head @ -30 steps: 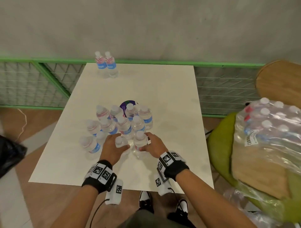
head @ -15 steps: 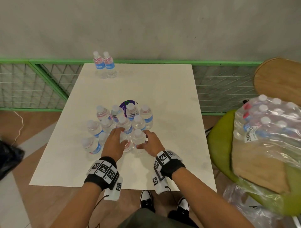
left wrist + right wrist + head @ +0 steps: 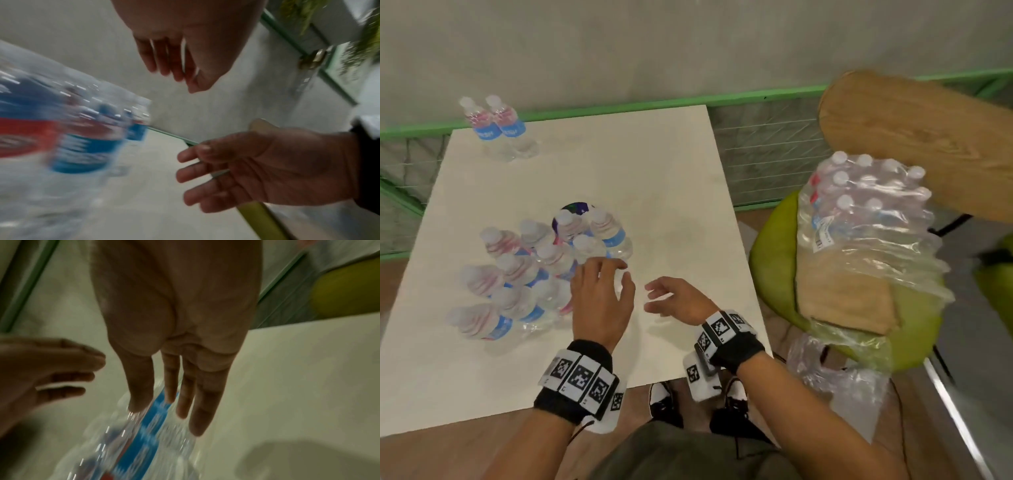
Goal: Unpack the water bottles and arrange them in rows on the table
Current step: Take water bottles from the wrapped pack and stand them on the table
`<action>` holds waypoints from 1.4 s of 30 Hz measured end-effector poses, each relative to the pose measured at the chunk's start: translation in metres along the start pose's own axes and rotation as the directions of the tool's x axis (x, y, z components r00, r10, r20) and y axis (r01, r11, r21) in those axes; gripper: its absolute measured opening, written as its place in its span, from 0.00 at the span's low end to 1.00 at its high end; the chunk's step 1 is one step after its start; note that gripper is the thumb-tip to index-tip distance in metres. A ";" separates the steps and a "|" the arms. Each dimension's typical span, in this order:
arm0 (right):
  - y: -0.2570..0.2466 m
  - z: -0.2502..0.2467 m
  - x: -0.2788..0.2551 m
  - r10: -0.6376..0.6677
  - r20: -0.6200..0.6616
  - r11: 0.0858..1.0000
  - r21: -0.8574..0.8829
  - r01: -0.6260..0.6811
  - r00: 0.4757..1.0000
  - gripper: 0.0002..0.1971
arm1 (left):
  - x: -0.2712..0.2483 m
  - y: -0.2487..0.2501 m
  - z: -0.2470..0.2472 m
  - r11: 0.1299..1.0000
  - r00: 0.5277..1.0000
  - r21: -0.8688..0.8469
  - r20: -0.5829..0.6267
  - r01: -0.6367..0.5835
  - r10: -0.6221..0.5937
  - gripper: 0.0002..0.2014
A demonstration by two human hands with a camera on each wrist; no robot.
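Several small clear water bottles [image 3: 527,270] with blue and red labels stand bunched on the white table [image 3: 654,178]. Two more bottles [image 3: 496,126] stand together at the far left corner. My left hand [image 3: 602,291] hovers with spread fingers at the right edge of the bunch, over a bottle, and holds nothing. My right hand [image 3: 674,299] hangs just to its right above bare table, fingers loosely bent and empty. In the left wrist view the left hand [image 3: 180,65] dangles relaxed beside blurred bottles [image 3: 72,138]. In the right wrist view the right hand [image 3: 176,386] has straight fingers above a bottle [image 3: 144,434].
A shrink-wrapped pack of bottles [image 3: 869,205] lies on a green chair [image 3: 774,246] to the right of the table, under a wooden chair back [image 3: 914,137]. Loose plastic wrap [image 3: 839,370] lies on the floor by the chair. A green railing [image 3: 756,96] runs behind the table.
Both hands have let go of the two front bottles. The right hand has drawn away to the right. The head view has swung right toward the chair.
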State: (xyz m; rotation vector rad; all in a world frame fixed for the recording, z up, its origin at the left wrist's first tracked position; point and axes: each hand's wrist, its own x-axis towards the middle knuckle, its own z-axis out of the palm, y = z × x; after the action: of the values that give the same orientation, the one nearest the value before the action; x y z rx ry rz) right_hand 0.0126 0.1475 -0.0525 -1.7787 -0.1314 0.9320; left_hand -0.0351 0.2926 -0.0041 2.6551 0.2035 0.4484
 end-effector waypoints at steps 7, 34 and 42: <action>0.082 -0.154 -0.108 0.209 -0.217 0.978 0.065 -0.199 0.953 0.06 | -0.018 0.155 0.086 0.846 0.416 -0.449 0.737 -0.287 0.532 0.09; 0.140 -0.296 -0.146 0.178 -0.515 0.592 -0.625 -0.509 0.839 0.22 | 0.023 0.325 0.212 0.994 0.417 -0.046 0.909 0.102 -0.001 0.29; 0.137 -0.278 -0.173 0.134 -0.505 0.732 -0.530 -0.428 0.853 0.16 | 0.011 0.307 0.199 0.969 0.368 -0.087 0.930 0.231 -0.004 0.26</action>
State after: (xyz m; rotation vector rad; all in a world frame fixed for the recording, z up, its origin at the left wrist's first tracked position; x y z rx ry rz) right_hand 0.0266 -0.2066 -0.0431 -2.6671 0.1560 0.7111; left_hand 0.0652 -0.0579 -0.0340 2.2239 -0.0249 -1.0730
